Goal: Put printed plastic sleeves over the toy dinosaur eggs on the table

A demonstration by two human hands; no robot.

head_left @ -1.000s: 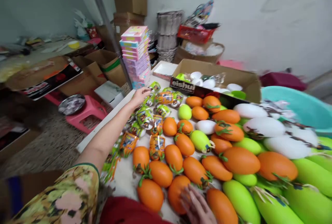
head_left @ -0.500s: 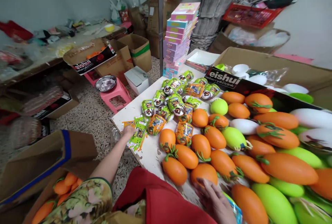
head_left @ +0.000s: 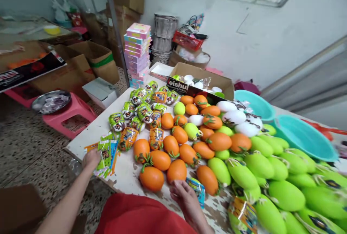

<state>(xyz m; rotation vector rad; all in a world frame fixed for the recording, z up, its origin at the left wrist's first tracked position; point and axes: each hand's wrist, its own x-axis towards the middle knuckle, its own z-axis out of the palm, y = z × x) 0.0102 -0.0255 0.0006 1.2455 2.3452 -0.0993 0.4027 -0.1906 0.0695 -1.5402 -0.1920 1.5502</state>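
Fingers of left hand (head_left: pixel 91 159) against green packets (head_left: pixel 106 155) at left end of worktop (head_left: pixel 90 131), grip hidden; right hand (head_left: pixel 186 200) loosely curled beside blue packet (head_left: pixel 198 191), cannot tell if gripping.

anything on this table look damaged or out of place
The tabletop looks worn: its pale surface is missing in brownish patches near the right hand. One orange-printed wrapper also sits among the green egg-shaped pieces at lower right, apart from the orange-printed packs farther left.
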